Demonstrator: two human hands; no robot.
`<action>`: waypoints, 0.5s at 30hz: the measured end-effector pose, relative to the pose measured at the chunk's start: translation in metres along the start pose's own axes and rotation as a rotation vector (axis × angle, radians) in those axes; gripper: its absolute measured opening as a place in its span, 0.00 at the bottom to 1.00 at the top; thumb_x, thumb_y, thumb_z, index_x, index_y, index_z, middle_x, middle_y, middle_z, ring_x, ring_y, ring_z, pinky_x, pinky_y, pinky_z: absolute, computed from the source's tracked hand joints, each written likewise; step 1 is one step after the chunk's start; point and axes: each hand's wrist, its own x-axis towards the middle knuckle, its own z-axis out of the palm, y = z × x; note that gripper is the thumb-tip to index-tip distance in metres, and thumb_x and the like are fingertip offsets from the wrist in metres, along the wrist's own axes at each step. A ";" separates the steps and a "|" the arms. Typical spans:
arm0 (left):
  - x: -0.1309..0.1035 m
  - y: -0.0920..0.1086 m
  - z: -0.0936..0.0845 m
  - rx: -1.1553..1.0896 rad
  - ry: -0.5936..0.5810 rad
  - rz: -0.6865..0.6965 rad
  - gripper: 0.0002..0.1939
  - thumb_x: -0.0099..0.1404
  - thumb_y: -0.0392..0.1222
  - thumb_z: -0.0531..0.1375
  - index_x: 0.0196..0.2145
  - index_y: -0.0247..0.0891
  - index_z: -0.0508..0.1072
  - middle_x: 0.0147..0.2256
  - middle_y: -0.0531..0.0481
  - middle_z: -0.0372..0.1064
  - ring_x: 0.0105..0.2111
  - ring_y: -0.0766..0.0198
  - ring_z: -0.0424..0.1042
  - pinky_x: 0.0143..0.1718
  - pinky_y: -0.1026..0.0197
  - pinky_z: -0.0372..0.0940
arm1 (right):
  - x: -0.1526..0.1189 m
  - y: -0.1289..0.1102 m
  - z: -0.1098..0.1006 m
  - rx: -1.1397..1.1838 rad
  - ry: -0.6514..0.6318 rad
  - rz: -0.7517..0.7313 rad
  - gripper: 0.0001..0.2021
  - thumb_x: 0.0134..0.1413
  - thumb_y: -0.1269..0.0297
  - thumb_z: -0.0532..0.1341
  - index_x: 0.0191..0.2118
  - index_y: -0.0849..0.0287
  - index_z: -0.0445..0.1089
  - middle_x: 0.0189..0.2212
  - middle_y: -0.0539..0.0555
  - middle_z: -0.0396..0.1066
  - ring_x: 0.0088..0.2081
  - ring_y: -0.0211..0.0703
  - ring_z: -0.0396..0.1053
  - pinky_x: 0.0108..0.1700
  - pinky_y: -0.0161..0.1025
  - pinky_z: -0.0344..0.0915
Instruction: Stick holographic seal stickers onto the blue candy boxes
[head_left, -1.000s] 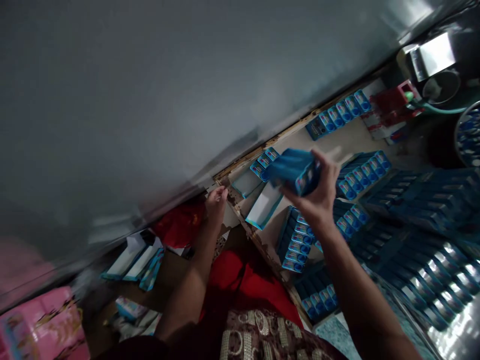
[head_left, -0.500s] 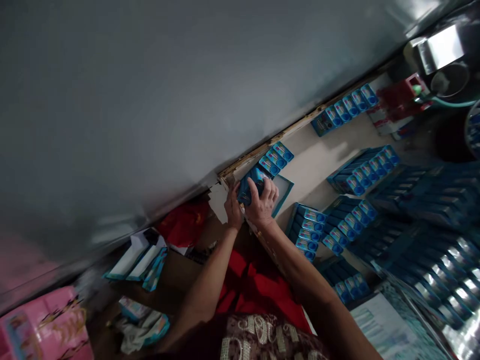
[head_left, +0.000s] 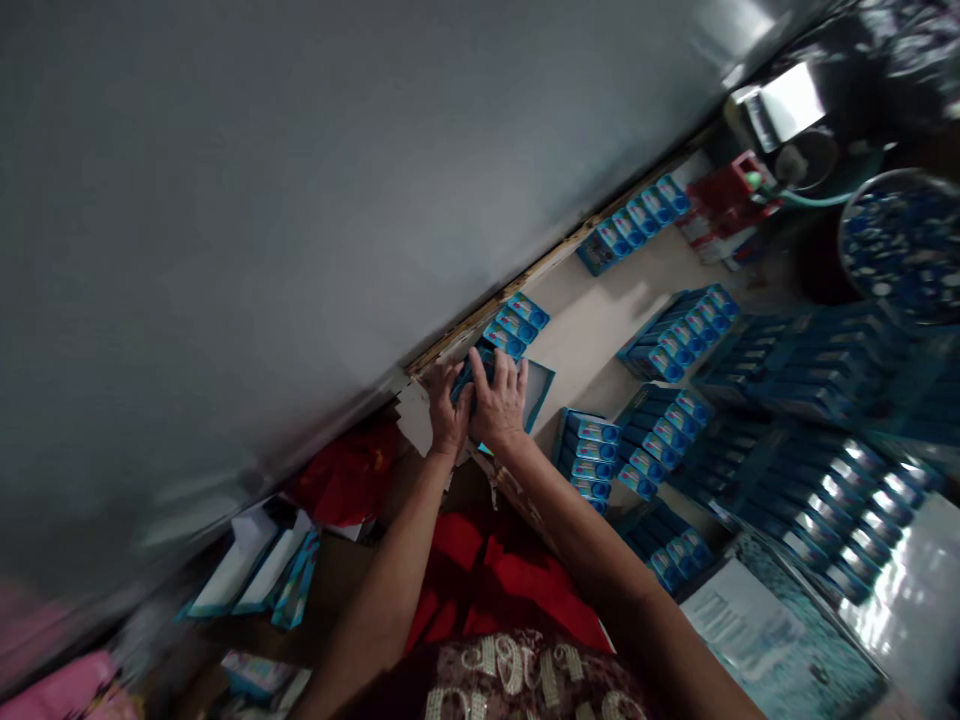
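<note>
Near the table's corner, my left hand (head_left: 448,412) and my right hand (head_left: 498,402) are closed around a dark blue packet stack (head_left: 466,376). My fingers hide most of it, so its exact make-up cannot be told. Just beyond my right fingers lies a short row of blue small boxes (head_left: 516,324) with bright printed ends. An open, shallow tray (head_left: 541,384) with a blue edge and a pale inside lies partly under my right hand.
Blue box stacks (head_left: 679,330) stand in several rows across the pale tabletop (head_left: 592,310). A grey wall (head_left: 300,200) runs along the table's far edge. At the far right is a round basin (head_left: 847,230). Flattened cartons (head_left: 240,570) and a red bag (head_left: 349,475) lie at the lower left.
The view has shifted, so the table and boxes appear further left. My hands have come closer together around the dark blue packets, which now show less between my fingers.
</note>
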 end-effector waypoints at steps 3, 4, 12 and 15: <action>-0.003 -0.003 0.005 -0.109 -0.025 -0.081 0.29 0.72 0.62 0.61 0.62 0.42 0.76 0.67 0.37 0.69 0.70 0.48 0.66 0.74 0.44 0.57 | -0.001 0.006 -0.001 -0.053 -0.025 0.004 0.28 0.68 0.60 0.57 0.71 0.41 0.66 0.68 0.55 0.69 0.72 0.57 0.62 0.71 0.66 0.63; -0.003 -0.006 0.008 -0.126 -0.028 -0.102 0.29 0.72 0.62 0.60 0.62 0.42 0.75 0.67 0.37 0.69 0.69 0.48 0.66 0.73 0.45 0.58 | 0.000 0.009 0.000 -0.070 -0.021 -0.008 0.28 0.68 0.59 0.57 0.71 0.38 0.66 0.69 0.51 0.68 0.72 0.55 0.62 0.71 0.65 0.65; 0.014 -0.032 0.011 0.159 0.082 0.008 0.31 0.74 0.65 0.55 0.64 0.43 0.73 0.67 0.37 0.68 0.71 0.48 0.62 0.76 0.43 0.53 | 0.023 0.008 0.003 -0.214 -0.091 -0.176 0.27 0.67 0.54 0.53 0.70 0.33 0.63 0.73 0.32 0.59 0.77 0.37 0.53 0.76 0.56 0.59; 0.019 -0.031 0.001 0.298 0.043 0.049 0.30 0.75 0.64 0.53 0.62 0.41 0.74 0.65 0.35 0.69 0.70 0.46 0.64 0.75 0.40 0.53 | 0.044 0.024 -0.010 -0.158 -0.114 -0.209 0.31 0.56 0.47 0.60 0.67 0.34 0.68 0.74 0.32 0.57 0.78 0.41 0.48 0.78 0.54 0.54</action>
